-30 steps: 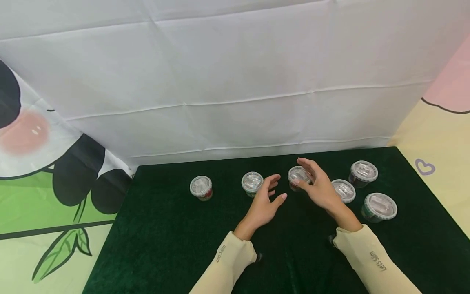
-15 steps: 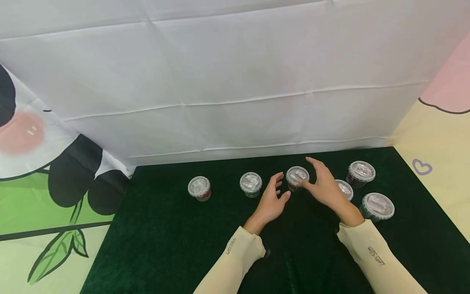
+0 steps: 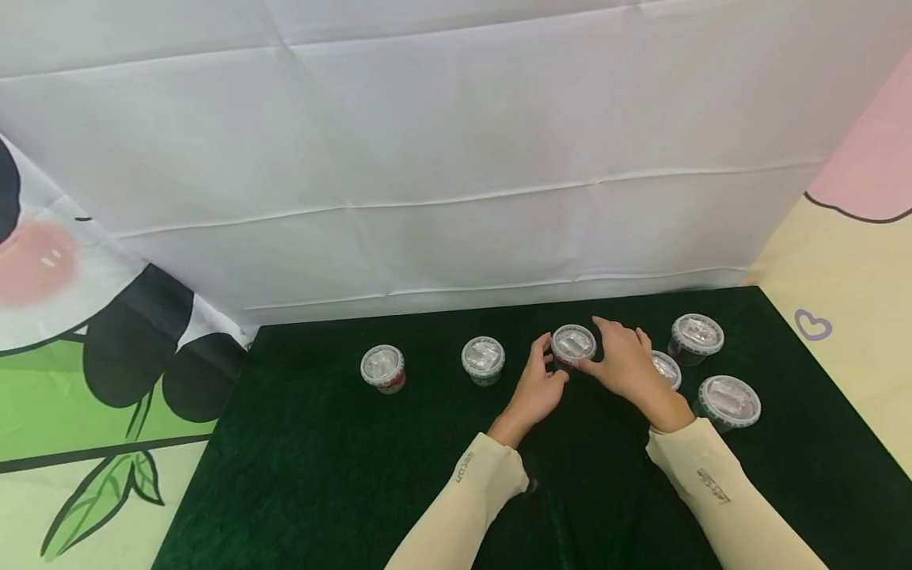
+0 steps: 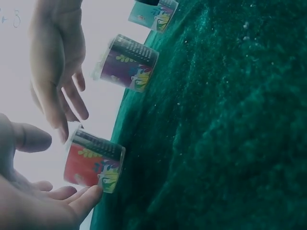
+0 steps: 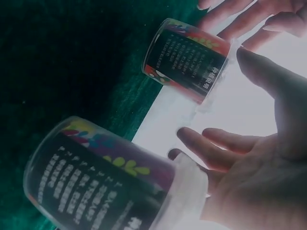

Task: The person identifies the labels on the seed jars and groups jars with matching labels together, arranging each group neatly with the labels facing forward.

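Observation:
A small red lidded tub (image 3: 573, 343) stands upright on the dark green cloth between both hands. On its left, my left hand (image 3: 536, 389) holds its relaxed fingers beside the wall; in the left wrist view a fingertip lies at the red tub's (image 4: 88, 165) lower edge. My right hand (image 3: 627, 366) reaches round from the right, its fingers loosely bent and its thumb near the lid. In the right wrist view the thumb tip comes close to the red tub's (image 5: 189, 60) lid; contact is hard to tell. Neither hand clearly grips it.
Further left stand a red-sided tub (image 3: 382, 369) and a green-sided tub (image 3: 483, 361). Past the right hand are a partly hidden tub (image 3: 666, 369), a dark-sided tub (image 3: 697, 339) and a larger-looking tub (image 3: 728, 401). A white cloth backdrop (image 3: 442, 158) rises behind the table.
The left hand has moved right and closer to the red tub. The right hand first shifted right, uncovering the lid, then came back with its thumb near the tub. The view has shifted slightly.

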The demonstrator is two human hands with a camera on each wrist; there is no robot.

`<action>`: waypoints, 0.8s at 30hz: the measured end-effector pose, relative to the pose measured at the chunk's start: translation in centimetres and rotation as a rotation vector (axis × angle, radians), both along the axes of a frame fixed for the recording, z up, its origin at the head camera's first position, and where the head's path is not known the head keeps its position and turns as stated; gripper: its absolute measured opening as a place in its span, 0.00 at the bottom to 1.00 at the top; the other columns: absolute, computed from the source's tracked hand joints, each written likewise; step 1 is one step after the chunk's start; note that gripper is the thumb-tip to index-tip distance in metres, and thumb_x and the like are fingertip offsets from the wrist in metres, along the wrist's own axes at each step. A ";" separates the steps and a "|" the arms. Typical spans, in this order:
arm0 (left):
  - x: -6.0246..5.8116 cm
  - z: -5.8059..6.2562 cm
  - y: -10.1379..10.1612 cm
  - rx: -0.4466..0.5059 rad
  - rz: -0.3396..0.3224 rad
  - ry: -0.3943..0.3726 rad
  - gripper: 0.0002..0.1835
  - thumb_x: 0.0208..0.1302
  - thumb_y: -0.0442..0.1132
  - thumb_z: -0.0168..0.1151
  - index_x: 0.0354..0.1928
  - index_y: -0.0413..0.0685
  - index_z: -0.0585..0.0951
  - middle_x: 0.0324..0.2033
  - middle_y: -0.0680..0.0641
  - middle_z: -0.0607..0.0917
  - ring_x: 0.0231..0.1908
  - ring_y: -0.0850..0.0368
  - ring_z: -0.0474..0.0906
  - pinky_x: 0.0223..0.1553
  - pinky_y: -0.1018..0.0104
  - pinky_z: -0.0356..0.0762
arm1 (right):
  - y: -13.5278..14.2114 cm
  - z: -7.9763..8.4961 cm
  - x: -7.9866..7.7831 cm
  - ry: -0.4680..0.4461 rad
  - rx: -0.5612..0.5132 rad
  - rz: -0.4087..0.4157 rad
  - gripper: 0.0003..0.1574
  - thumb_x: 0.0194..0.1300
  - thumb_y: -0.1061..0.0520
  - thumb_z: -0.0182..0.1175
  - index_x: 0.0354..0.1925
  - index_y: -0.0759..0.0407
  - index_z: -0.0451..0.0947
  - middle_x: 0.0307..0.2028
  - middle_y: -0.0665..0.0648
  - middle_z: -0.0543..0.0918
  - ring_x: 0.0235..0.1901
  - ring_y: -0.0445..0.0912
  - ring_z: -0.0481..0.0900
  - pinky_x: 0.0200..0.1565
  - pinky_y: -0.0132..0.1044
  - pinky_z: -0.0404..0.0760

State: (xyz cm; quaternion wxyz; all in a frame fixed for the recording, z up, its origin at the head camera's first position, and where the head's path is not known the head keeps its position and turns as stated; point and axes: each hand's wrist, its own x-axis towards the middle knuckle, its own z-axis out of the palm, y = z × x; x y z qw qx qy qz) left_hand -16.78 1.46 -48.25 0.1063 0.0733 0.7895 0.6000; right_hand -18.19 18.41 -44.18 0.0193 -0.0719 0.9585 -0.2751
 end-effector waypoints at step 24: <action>1.3 1.6 -1.1 0.041 0.058 0.124 0.26 0.78 0.41 0.56 0.74 0.43 0.67 0.67 0.41 0.74 0.66 0.45 0.72 0.65 0.51 0.77 | -0.1 1.4 1.0 -0.003 -0.292 0.085 0.40 0.73 0.58 0.68 0.73 0.73 0.65 0.68 0.77 0.73 0.67 0.72 0.73 0.66 0.70 0.72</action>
